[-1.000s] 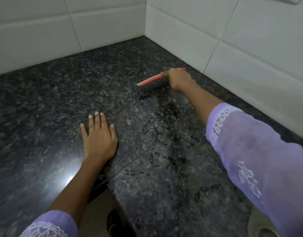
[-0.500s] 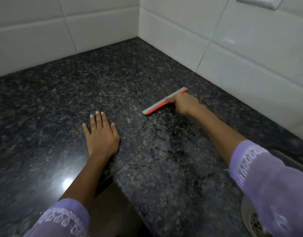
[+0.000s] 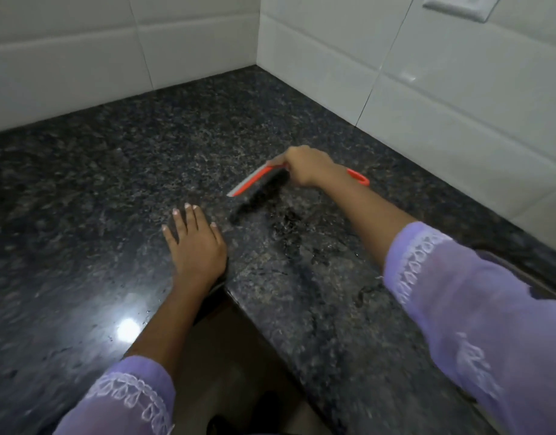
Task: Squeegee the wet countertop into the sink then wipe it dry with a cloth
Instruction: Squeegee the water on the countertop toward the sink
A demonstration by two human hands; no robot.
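My right hand grips an orange and grey squeegee by its handle, whose orange end shows behind my wrist. The blade is tilted and lifted slightly above the dark speckled granite countertop, with a shadow under it. Streaks and droplets of water lie on the stone just in front of the blade. My left hand rests flat on the counter, fingers spread, near the inner corner of the counter's front edge. A sliver of the sink's edge shows behind my right sleeve. No cloth is in view.
White tiled walls meet in a corner behind the counter. A white switch plate sits on the right wall at the top. The counter is L-shaped, and the floor shows below its inner corner.
My right hand pulled the squeegee toward me across the wet patch, then lifted it and moved it back away from me. My left hand stayed flat in place.
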